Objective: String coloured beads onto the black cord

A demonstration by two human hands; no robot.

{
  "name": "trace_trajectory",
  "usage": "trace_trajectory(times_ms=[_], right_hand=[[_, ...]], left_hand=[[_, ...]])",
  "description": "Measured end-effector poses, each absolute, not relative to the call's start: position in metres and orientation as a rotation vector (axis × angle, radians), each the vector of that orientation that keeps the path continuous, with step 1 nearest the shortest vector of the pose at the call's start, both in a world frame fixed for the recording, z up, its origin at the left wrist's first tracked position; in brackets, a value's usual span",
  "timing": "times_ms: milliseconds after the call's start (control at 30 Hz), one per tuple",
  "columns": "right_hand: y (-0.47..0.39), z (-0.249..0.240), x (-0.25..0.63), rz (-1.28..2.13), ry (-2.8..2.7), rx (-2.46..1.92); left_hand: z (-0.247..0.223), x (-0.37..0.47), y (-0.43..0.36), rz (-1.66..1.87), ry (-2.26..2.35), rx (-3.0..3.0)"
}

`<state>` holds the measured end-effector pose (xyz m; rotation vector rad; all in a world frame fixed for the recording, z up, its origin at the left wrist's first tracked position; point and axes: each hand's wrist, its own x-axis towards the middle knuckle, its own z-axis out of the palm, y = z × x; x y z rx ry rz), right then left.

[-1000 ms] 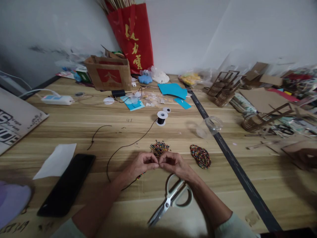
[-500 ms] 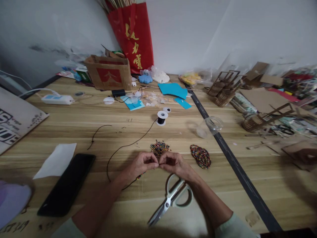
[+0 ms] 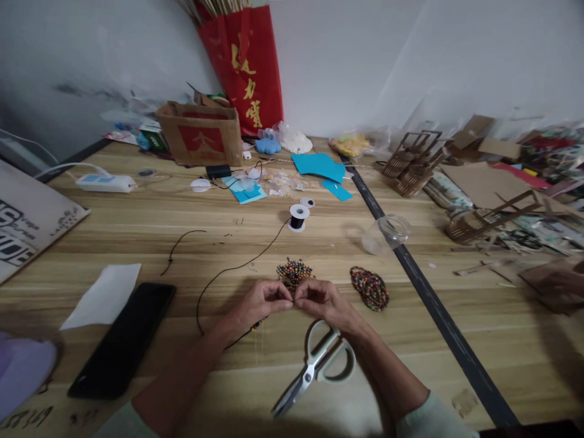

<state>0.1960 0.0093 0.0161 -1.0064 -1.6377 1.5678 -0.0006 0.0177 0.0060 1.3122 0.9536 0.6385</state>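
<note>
My left hand [image 3: 261, 303] and my right hand [image 3: 322, 300] meet fingertip to fingertip, each in a pinch. A thin black cord [image 3: 237, 266] runs from a white spool [image 3: 299, 219], loops left and passes under my left forearm. Several small coloured beads [image 3: 258, 323] are strung on it just below my left hand, which pinches the cord. What my right fingertips hold is too small to make out. Right behind my hands lies a pile of loose multicoloured beads [image 3: 294, 271]. A coiled bead string [image 3: 369, 288] lies to the right, and scissors [image 3: 312, 368] lie below my right hand.
On the left are a black phone [image 3: 123, 340], white paper [image 3: 104, 295] and a short black cord [image 3: 171, 252]. A clear plastic container [image 3: 387, 234] stands right of the spool. A cardboard box [image 3: 201, 137] and small baskets [image 3: 488, 218] stand farther back. Another person's hand [image 3: 566, 286] shows at the right edge.
My two hands stay almost in place, fingertips still together. At the right edge, the other person's hand has shifted slightly.
</note>
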Motion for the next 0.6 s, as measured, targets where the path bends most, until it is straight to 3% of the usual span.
trace_trajectory(times_ms=[267, 467, 600], right_hand=[[0.012, 0.023, 0.204, 1.508, -1.554, -1.064], [0.032, 0.022, 0.232, 1.049, -1.438, -1.293], [0.036, 0.013, 0.239, 0.790, -1.662, -1.424]], left_hand=[[0.005, -0.002, 0.017, 0.646, 0.943, 1.313], [0.004, -0.001, 0.017, 0.644, 0.963, 1.310], [0.006, 0.000, 0.018, 0.644, 0.955, 1.315]])
